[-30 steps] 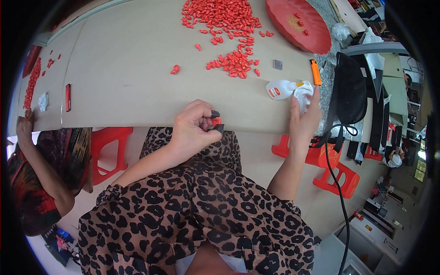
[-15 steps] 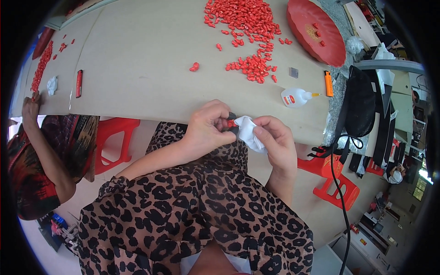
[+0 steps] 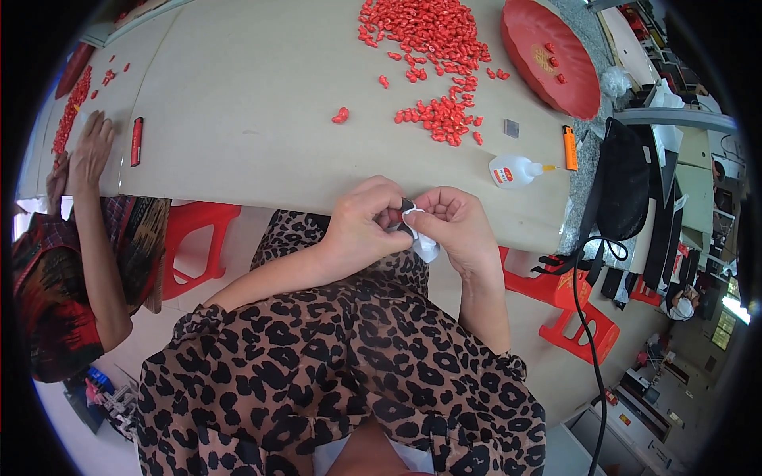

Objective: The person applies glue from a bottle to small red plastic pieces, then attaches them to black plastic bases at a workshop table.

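Observation:
Just off the table's near edge, my left hand (image 3: 361, 224) is closed, with black coverings on its thumb and fingertip. A small red piece showed in its pinch half a second ago; fingers and cloth now mostly hide it. My right hand (image 3: 456, 230) pinches a crumpled white cloth (image 3: 426, 247) against that spot, fingers curled and touching the left fingertips. On the table (image 3: 262, 119) lie a heap of small, glossy red peanut-shaped pieces (image 3: 429, 32), a smaller cluster (image 3: 444, 119) nearer me, and a lone red pair (image 3: 340, 116).
A white squeeze bottle (image 3: 514, 170) with a yellow tip lies right, near an orange lighter (image 3: 570, 148), a small grey square (image 3: 512, 128) and a red scalloped tray (image 3: 548, 63). A red lighter (image 3: 137, 141) lies left. A co-worker's hands (image 3: 91, 151) work beside red pieces. Red stools (image 3: 198, 246) stand below.
My right hand has moved left and closed in on the left fingertips, bringing the cloth over the red piece. The co-worker's second hand has come into sight at the left.

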### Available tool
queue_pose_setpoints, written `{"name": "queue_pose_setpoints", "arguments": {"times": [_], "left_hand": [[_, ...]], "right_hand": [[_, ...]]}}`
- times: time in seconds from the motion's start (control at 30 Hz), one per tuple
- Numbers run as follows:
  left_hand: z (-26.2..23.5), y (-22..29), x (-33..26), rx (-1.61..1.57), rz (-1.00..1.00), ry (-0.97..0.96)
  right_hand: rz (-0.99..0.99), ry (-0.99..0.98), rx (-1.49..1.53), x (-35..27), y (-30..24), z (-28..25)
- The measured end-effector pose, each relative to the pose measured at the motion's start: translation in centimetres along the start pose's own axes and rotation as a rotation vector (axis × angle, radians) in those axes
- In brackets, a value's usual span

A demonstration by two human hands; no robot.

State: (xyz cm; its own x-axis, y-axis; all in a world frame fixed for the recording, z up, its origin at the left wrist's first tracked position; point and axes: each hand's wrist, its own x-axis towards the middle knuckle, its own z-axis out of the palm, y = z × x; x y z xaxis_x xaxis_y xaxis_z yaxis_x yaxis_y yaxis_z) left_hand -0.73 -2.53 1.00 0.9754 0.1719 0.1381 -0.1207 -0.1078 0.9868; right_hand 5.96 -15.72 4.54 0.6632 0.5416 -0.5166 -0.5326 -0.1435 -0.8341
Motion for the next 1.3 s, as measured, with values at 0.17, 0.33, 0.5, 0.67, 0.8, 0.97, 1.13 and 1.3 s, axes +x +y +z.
{"name": "queue_pose_setpoints", "arguments": {"times": [0.17, 0.33, 0.5, 0.67, 0.8, 0.97, 1.13, 1.3], "left_hand": [[0.2, 0.1, 0.0, 0.015, 0.015, 0.009], [0.1, -0.2, -0.1, -0.009, -0.013, -0.007], [0.0, -0.5, -0.2, -0.096, -0.045, -0.009], [0.1, -0.5, -0.1, -0.173, -0.102, -0.007], [0.1, -0.6, -0.2, -0.162, -0.078, -0.016], [-0.2, -0.7, -0.2, -0.200, -0.108, -0.084], [-0.2, 0.0, -0.1, -0.257, -0.144, -0.063], [-0.2, 0.0, 0.0, -0.262, -0.131, -0.066]], "right_hand": [[0.018, 0.017, -0.035, 0.0, 0.2, -0.1], [0.014, 0.008, 0.101, 0.1, 0.7, -0.2], [0.053, 0.000, 0.232, 0.2, 0.7, -0.3], [0.026, -0.046, 0.168, 0.2, 0.7, -0.4], [-0.007, -0.053, 0.159, 0.2, 0.8, -0.3], [0.042, -0.009, 0.312, 0.2, 1.2, -0.4], [-0.304, 0.537, -0.145, -3.0, 1.0, -3.4], [-0.305, 1.091, -1.066, -3.8, -0.6, -8.3]]}}
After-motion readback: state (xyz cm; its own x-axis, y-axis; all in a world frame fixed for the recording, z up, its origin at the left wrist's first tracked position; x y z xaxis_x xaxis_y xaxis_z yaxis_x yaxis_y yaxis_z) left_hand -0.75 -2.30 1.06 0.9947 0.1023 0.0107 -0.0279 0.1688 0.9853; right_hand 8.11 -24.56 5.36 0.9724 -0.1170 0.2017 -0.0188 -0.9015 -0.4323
